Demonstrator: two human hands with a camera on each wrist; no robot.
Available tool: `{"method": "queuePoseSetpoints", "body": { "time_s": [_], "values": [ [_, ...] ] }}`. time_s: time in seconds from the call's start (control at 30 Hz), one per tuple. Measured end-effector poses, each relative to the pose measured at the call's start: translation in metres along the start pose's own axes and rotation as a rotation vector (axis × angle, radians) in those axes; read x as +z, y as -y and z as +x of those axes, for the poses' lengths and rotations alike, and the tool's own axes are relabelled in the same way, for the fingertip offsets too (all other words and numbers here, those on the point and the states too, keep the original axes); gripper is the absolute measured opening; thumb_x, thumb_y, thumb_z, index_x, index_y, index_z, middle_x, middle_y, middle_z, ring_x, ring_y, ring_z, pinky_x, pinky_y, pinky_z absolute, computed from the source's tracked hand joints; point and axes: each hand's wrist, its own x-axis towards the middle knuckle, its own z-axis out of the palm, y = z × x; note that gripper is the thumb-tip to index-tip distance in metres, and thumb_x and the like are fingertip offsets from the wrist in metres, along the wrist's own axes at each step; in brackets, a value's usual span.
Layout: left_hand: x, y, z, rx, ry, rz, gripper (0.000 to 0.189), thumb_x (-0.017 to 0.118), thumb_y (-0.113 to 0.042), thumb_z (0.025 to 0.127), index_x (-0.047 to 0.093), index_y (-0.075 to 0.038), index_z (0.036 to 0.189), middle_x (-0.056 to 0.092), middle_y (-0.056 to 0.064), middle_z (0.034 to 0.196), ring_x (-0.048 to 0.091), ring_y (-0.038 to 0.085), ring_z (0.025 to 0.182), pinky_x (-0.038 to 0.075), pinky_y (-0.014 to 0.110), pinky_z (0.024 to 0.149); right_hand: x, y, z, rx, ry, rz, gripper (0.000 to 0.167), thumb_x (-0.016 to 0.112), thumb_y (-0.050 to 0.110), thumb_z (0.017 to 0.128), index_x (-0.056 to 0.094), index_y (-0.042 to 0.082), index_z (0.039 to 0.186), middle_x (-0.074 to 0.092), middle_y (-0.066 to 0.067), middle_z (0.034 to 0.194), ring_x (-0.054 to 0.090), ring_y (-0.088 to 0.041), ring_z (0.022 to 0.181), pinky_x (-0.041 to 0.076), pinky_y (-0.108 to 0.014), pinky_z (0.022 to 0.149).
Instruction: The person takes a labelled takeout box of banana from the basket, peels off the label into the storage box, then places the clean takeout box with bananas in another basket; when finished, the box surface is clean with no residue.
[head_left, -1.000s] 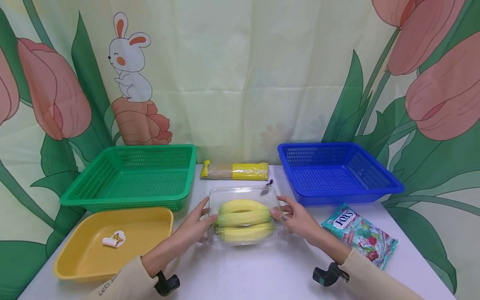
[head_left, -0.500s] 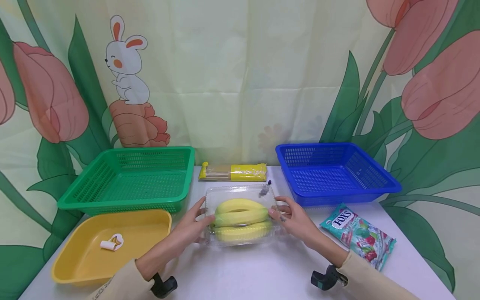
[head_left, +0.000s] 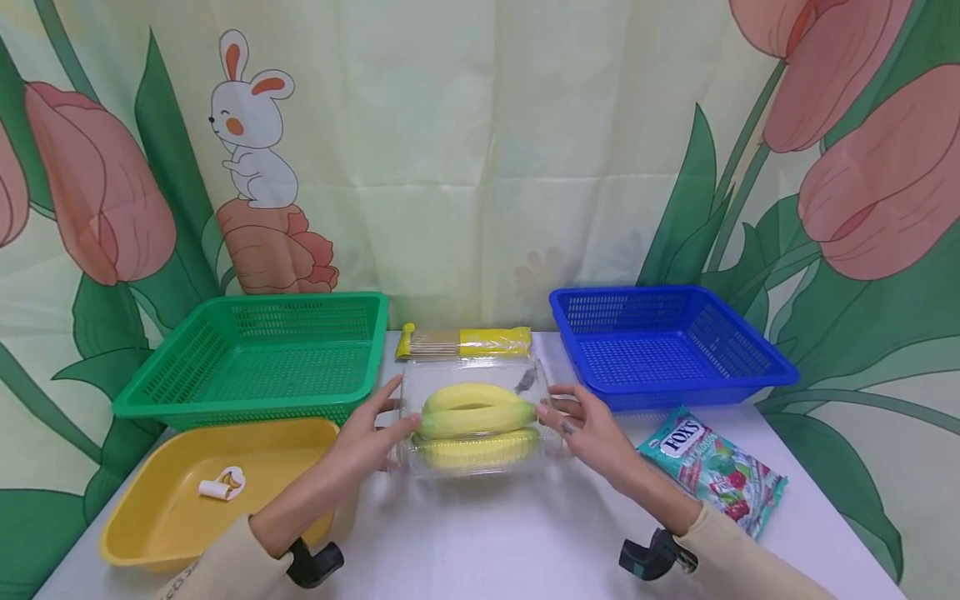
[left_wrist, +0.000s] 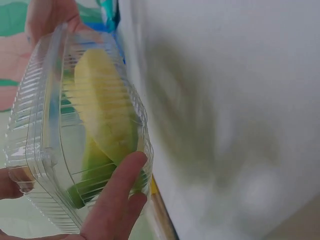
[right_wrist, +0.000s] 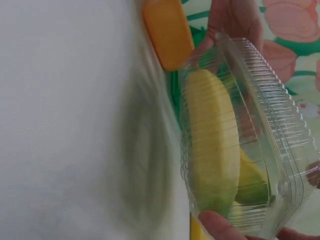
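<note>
Both hands hold a clear plastic clamshell box (head_left: 457, 373) by its two short sides, raised off the white table, its shadow below. Inside it lie yellow bananas (head_left: 480, 421) with greenish ends. My left hand (head_left: 366, 437) grips the left side, thumb and fingers spread around the edge; in the left wrist view its fingers (left_wrist: 117, 195) press the ridged wall. At the right side my right hand (head_left: 588, 433) grips in the same way, a fingertip (right_wrist: 220, 225) on the wall in the right wrist view. A small dark purplish thing (head_left: 527, 380) shows at the box's far right corner.
Behind the box lies a yellow packet of thin sticks (head_left: 465, 342). A green basket (head_left: 375, 367) stands back left, a blue basket (head_left: 675, 392) back right. A yellow tub (head_left: 172, 517) with a small white item (head_left: 222, 483) is front left; a Fox's candy bag (head_left: 716, 471) lies right.
The box with the bananas has risen and moved slightly away and left, and both hands have kept their hold. Its far edge now meets the packet of sticks in the head view.
</note>
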Motion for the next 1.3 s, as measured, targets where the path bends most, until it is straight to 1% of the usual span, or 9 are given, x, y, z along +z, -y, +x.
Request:
{"method": "queuePoseSetpoints", "body": {
  "time_s": [0.23,0.43,0.57,0.67,0.8,0.97,1.13,1.2,1.3],
  "values": [
    [-0.015,-0.012,-0.004,0.025,0.003,-0.042,0.079,0.064,-0.03,0.106,0.02,-0.022,0.171,0.035,0.023,0.167,0.054,0.047,0.141,0.067,0.04,0.079,-0.005,0.017,0.0,-0.067,0.008,-0.006,0.059,0.063,0.037,0.107,0.049,0.006,0.155,0.061,-0.022,0.152,0.059,-0.038,0.142,0.046,-0.055,0.12],
    [-0.029,-0.023,-0.005,0.047,-0.014,-0.039,0.077,0.063,-0.031,0.107,0.021,-0.021,0.171,0.034,0.024,0.168,0.049,0.048,0.146,0.067,0.042,0.08,-0.003,0.029,0.005,-0.096,0.0,0.002,0.059,0.064,0.039,0.107,0.049,0.007,0.155,0.058,-0.021,0.154,0.055,-0.039,0.147,0.044,-0.056,0.121],
    [-0.04,-0.028,-0.003,0.059,-0.019,-0.07,0.077,0.063,-0.033,0.107,0.021,-0.02,0.171,0.033,0.026,0.167,0.049,0.048,0.145,0.067,0.043,0.081,0.002,0.037,0.01,-0.101,-0.009,0.061,0.054,0.066,0.038,0.106,0.052,0.007,0.148,0.062,-0.02,0.15,0.058,-0.037,0.143,0.055,-0.049,0.112],
    [-0.049,-0.029,-0.002,0.068,-0.018,-0.107,0.077,0.063,-0.032,0.108,0.021,-0.019,0.171,0.032,0.025,0.168,0.049,0.048,0.145,0.067,0.045,0.083,0.007,0.043,0.014,-0.091,0.003,0.118,0.052,0.066,0.036,0.105,0.054,0.007,0.147,0.063,-0.019,0.148,0.06,-0.036,0.141,0.063,-0.042,0.098],
    [-0.062,-0.029,0.001,0.08,-0.016,-0.105,0.076,0.06,-0.034,0.109,0.019,-0.018,0.171,0.029,0.026,0.17,0.045,0.049,0.147,0.067,0.046,0.085,0.012,0.051,0.019,-0.093,0.027,0.184,0.053,0.066,0.032,0.106,0.053,0.007,0.151,0.061,-0.02,0.149,0.059,-0.036,0.142,0.066,-0.039,0.088],
    [-0.077,-0.028,0.008,0.074,-0.025,-0.118,0.076,0.058,-0.041,0.109,0.019,-0.02,0.171,0.029,0.026,0.17,0.042,0.05,0.149,0.066,0.047,0.087,0.019,0.061,0.027,-0.11,0.037,0.221,0.055,0.065,0.03,0.106,0.051,0.006,0.154,0.058,-0.022,0.153,0.055,-0.038,0.145,0.066,-0.039,0.089],
    [-0.09,-0.023,0.014,0.077,-0.053,-0.141,0.075,0.057,-0.043,0.109,0.023,-0.019,0.171,0.037,0.025,0.165,0.048,0.048,0.147,0.066,0.047,0.087,0.03,0.071,0.033,-0.117,0.044,0.248,0.054,0.065,0.028,0.107,0.052,0.006,0.155,0.058,-0.021,0.153,0.057,-0.038,0.144,0.066,-0.041,0.089],
    [-0.096,-0.021,0.017,0.084,-0.067,-0.131,0.074,0.057,-0.045,0.109,0.024,-0.02,0.17,0.04,0.024,0.162,0.055,0.042,0.141,0.066,0.045,0.087,0.036,0.075,0.036,-0.126,0.046,0.264,0.054,0.065,0.027,0.107,0.052,0.005,0.154,0.058,-0.021,0.153,0.058,-0.037,0.143,0.066,-0.041,0.089],
    [-0.105,-0.02,0.021,0.087,-0.086,-0.129,0.074,0.059,-0.047,0.107,0.027,-0.021,0.17,0.044,0.019,0.159,0.066,0.02,0.124,0.066,0.044,0.087,0.044,0.079,0.041,-0.138,0.034,0.279,0.054,0.066,0.026,0.106,0.052,0.005,0.154,0.058,-0.02,0.153,0.059,-0.037,0.141,0.066,-0.041,0.088]
  ]
}}
